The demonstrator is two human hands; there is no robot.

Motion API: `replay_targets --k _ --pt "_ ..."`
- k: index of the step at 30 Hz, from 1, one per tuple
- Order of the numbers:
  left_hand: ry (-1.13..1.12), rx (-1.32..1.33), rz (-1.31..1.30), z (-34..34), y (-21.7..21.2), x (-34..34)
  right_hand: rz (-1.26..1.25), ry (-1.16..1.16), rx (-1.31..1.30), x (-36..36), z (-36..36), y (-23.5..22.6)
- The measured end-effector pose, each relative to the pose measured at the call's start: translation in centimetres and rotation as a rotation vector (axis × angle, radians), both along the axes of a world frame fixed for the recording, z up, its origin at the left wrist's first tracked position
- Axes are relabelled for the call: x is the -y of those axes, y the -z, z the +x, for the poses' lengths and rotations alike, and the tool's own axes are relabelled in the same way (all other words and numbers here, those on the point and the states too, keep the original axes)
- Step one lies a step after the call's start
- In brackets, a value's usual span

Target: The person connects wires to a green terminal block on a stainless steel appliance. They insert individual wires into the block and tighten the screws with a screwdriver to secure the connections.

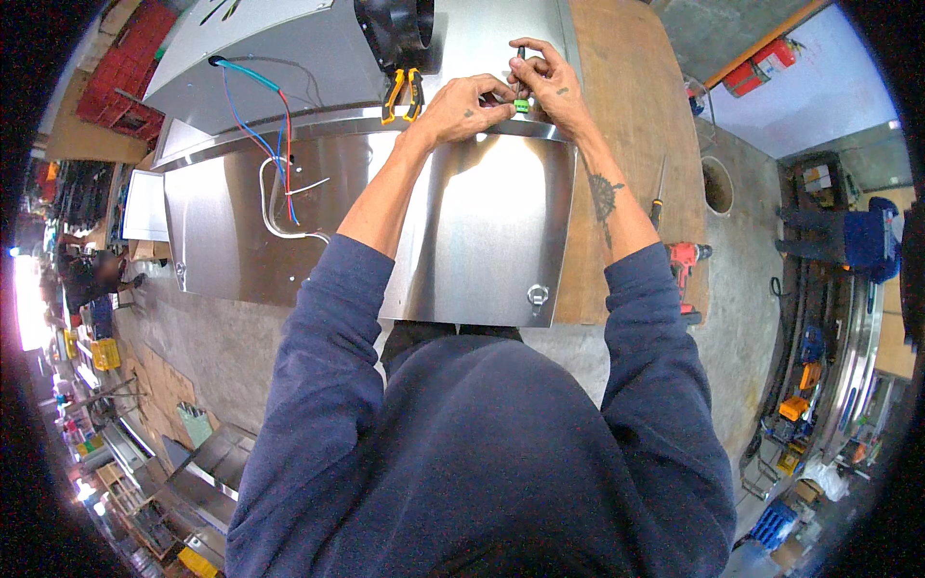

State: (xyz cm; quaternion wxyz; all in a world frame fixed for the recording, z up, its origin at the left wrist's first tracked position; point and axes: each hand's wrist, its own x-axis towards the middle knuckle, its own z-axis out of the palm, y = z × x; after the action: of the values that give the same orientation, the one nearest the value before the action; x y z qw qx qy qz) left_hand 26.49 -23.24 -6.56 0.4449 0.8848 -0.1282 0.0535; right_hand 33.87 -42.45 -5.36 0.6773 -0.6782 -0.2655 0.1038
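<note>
Our dark blue sleeves point(482, 453) reach out over the big steel panel point(482, 231) on the wooden bench point(631, 106). Loose blue, red and white wires point(275, 144) trail across it on our left. Orange-handled pliers point(403, 94) lie just beside our left hand point(462, 104), which pinches a small green connector point(521, 106). Our right hand point(549, 82) grips a thin dark tool point(521, 56) above it.

The person wears a dark navy long-sleeved sweatshirt, its sleeves pushed up to just below the elbows, leaving both forearms bare. A dark tattoo marks the right forearm, and small dark marks sit on the back of the left hand point(465, 104) and the right hand point(551, 82).
</note>
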Motion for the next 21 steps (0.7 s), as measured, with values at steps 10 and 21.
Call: replay_targets --k 10,21 --pt "0.014 0.03 0.007 -0.11 0.01 0.02 -0.017 0.047 0.012 -0.28 0.17 0.48" --pt "-0.013 0.023 0.027 -0.09 0.04 0.11 -0.071 0.109 0.113 -0.26 0.01 0.42"
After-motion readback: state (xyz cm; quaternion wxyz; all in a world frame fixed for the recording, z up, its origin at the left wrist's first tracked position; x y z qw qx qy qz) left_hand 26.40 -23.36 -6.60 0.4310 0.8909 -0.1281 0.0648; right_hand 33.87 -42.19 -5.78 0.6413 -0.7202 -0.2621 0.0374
